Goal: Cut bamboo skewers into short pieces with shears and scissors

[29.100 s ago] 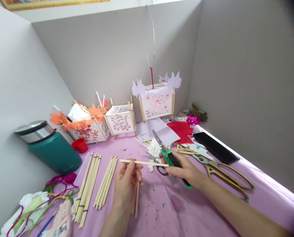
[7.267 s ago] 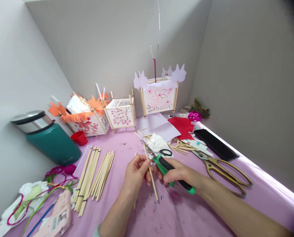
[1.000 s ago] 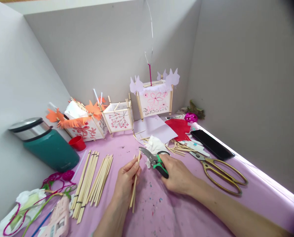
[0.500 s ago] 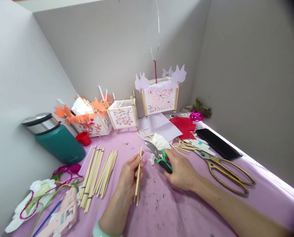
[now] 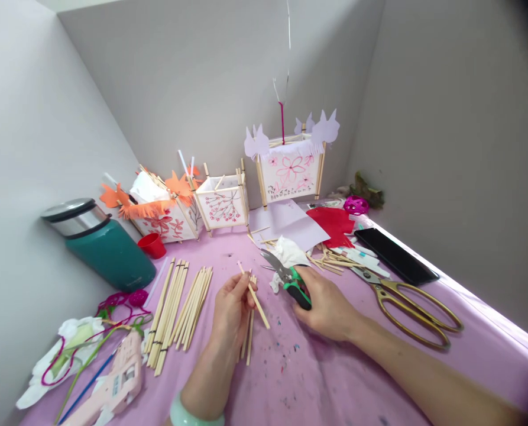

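Observation:
Pinched between the thumb and fingers of my left hand (image 5: 232,307) is a thin wooden stick (image 5: 259,305), tilted with its lower end to the right. Below that hand a few more sticks (image 5: 249,337) show; whether they are in the palm or on the cloth I cannot tell. My right hand (image 5: 328,305) is wrapped round the green and black handles of a pair of pruning shears (image 5: 290,281). Their blades point up and left, apart from the stick. Left of my left hand lie a loose pile of sticks (image 5: 195,307) and banded sticks (image 5: 168,319).
Paper-sided stick lanterns (image 5: 223,207) stand along the back, one with lilac cutouts (image 5: 290,168). A teal bottle (image 5: 110,254), red cup (image 5: 152,245) and pink glue gun (image 5: 124,378) are left. Large gold-handled scissors (image 5: 412,313) and a black phone (image 5: 394,254) lie right.
The stick in my left hand has turned from nearly upright to a slant, its lower end swinging right. My right hand keeps the shears in about the same place.

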### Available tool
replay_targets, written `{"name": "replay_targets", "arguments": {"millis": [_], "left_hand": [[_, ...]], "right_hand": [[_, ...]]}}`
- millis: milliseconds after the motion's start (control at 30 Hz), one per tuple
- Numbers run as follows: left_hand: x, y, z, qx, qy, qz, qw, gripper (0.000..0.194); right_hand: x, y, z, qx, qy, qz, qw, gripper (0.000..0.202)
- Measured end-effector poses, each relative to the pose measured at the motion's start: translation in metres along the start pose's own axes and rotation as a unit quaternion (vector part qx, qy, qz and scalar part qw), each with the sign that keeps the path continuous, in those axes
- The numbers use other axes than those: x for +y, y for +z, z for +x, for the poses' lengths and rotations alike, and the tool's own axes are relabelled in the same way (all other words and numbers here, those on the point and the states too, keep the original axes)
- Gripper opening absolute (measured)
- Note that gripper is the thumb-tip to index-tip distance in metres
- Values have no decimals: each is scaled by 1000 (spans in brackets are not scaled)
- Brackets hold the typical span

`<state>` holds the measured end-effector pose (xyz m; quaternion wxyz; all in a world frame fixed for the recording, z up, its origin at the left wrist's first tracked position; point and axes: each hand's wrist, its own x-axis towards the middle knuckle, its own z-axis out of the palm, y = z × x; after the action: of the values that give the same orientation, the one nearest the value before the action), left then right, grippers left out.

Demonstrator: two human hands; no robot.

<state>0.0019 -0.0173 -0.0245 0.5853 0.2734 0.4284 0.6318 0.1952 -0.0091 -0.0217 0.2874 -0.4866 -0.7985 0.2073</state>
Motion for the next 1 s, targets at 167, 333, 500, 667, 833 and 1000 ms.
{"name": "replay_targets", "arguments": {"millis": [167,333,500,667,833,1000], "left_hand": [[3,1,-2,14,11,-24,1000,28],[3,2,-2,27,13,-28,999,33],[3,3,-1,32,17,-20,999,39],[2,3,-2,38,18,-22,999,39],[3,4,-3,46,25,-16,998,37],[3,3,-3,43,24,-1,999,38]], "right_hand": [[-7,-9,0,2,4,126,992,37],[-2,-14,2,-63,43,311,947,32],[0,-15,4,-136,93,471,867,40],[-4,-16,2,-148,110,502,845,40],[-6,-17,0,-168,120,511,835,42],[-5,-18,0,-182,122,508,833,45]]}}
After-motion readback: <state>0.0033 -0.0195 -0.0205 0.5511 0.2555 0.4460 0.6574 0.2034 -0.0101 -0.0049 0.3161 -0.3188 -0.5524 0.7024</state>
